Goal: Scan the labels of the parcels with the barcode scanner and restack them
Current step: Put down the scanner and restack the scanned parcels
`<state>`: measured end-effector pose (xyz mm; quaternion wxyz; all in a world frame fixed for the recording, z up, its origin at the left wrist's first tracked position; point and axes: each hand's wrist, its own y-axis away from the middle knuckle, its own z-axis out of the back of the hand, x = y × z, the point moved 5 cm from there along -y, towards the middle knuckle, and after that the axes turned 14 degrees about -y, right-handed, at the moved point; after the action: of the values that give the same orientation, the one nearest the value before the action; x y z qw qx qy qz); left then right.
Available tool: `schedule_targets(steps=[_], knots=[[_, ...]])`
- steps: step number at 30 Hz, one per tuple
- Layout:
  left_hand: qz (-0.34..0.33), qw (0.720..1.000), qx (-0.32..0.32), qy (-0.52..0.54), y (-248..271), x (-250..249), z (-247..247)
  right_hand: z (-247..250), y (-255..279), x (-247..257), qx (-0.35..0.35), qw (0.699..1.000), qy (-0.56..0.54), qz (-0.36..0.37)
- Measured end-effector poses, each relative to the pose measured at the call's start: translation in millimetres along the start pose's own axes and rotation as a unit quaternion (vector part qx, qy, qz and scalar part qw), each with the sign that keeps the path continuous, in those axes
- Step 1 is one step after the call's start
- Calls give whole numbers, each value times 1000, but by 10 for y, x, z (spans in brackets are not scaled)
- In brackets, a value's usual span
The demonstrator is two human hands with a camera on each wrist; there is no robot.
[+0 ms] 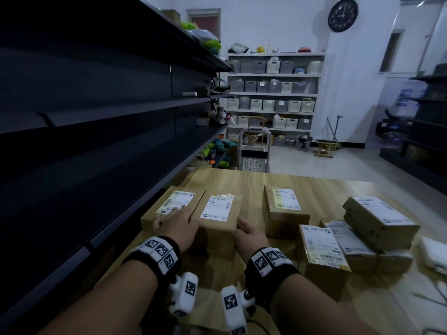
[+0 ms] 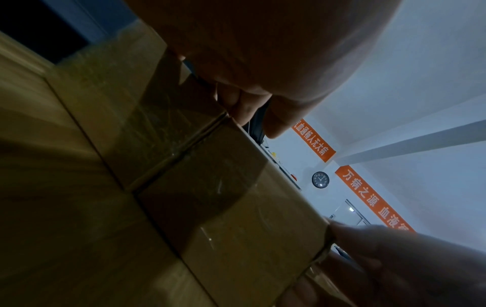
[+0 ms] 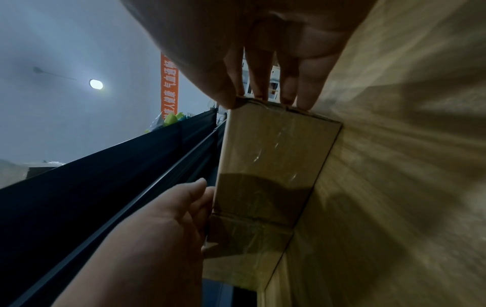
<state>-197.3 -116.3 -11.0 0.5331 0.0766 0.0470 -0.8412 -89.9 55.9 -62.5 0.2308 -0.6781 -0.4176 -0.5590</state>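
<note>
Two brown cardboard parcels with white labels lie side by side at the table's left: the left parcel (image 1: 173,204) and the right parcel (image 1: 221,211). My left hand (image 1: 177,220) rests flat on top of the left parcel, fingers straight over its label and the seam. My right hand (image 1: 246,230) presses the near right corner of the right parcel, thumb at the top edge. The right wrist view shows its straight fingertips (image 3: 263,91) against the right parcel (image 3: 276,155). In the left wrist view both parcels (image 2: 249,218) stand flush. No scanner is identifiable.
More labelled parcels lie to the right: a stack (image 1: 285,209), two flat ones (image 1: 321,247), another stack (image 1: 379,221). A white device with a cable (image 1: 433,252) sits at the right edge. Dark shelving (image 1: 96,141) runs along the left of the wooden table (image 1: 242,180).
</note>
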Motion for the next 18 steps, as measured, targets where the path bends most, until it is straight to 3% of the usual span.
schedule_targets(steps=[12, 15, 18], knots=[[-6, 1000, 2, -11, -16, -24, -92, 9, 95, 130, -7, 1000, -22, -8], [21, 993, -46, 108, 73, 18, 2, 56, 175, 247, -16, 1000, -2, 24], [37, 949, -135, 283, 234, -22, 187, 198, 193, 434, -35, 996, 7, 79]])
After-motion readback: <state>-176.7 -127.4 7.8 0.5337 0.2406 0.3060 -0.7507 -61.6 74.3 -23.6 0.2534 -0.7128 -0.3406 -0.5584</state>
